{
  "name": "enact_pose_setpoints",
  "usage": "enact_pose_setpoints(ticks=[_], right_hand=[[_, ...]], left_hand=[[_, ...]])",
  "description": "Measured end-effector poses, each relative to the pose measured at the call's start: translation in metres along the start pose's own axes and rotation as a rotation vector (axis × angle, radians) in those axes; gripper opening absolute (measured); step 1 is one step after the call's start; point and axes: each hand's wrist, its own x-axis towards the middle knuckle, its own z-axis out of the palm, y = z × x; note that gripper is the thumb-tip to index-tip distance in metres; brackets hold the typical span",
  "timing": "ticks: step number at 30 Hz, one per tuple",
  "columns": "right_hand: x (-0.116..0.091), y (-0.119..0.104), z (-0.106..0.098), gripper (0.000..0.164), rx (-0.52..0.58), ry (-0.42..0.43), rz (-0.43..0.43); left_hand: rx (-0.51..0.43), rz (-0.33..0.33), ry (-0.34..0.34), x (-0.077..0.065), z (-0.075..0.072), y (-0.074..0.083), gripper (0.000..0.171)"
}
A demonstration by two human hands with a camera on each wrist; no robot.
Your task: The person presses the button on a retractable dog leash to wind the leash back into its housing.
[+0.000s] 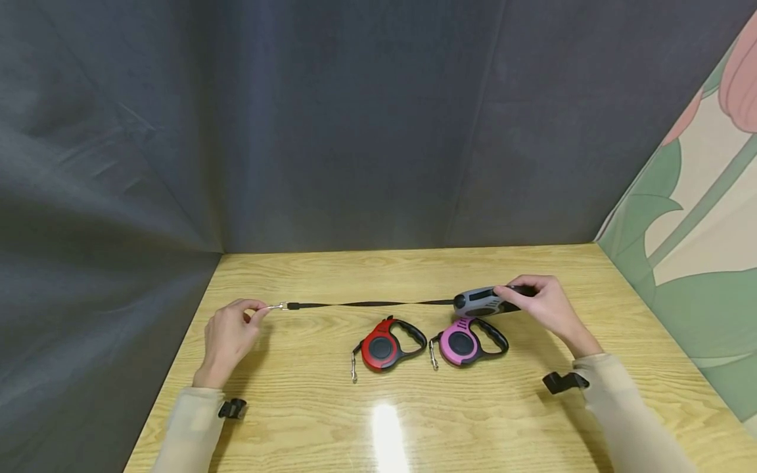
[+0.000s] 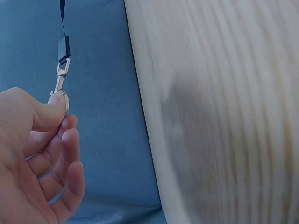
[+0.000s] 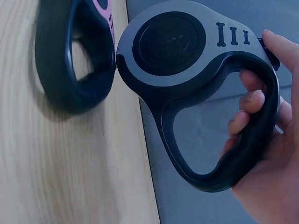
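A grey and black retractable dog leash (image 1: 478, 303) is held above the table by my right hand (image 1: 547, 305). In the right wrist view, the fingers curl through the loop of its black handle (image 3: 254, 135), and the thumb lies by the button at the top. My left hand (image 1: 230, 334) pinches the silver snap hook (image 2: 60, 84) between thumb and finger. From the hook the black strap (image 1: 372, 303) runs out straight across to the grey casing. A red leash (image 1: 380, 348) and a pink leash (image 1: 460, 343) lie on the table in front of the strap.
The wooden table (image 1: 307, 407) ends at a dark grey curtain (image 1: 355, 131) behind and on the left. A flower-patterned panel (image 1: 704, 263) borders it on the right. Short straps with metal hooks stick out from the red and pink leashes.
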Motion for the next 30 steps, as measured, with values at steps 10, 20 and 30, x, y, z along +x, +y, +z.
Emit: enact_pose_setpoints(ticks=[10,20,30], right_hand=[[0.0,-0.012,0.007,0.016,0.033,-0.042,0.0],[0.0,-0.014,0.015,0.013,0.032,-0.051,-0.025],[-0.001,-0.024,0.021,0.016,0.051,-0.071,0.002]], left_hand=[[-0.014,0.023,-0.003,-0.001,0.003,0.005,0.017],[-0.021,0.035,-0.017,-0.003,0.006,0.011,0.018],[-0.045,0.051,-0.007,-0.003,0.01,0.019,0.014]])
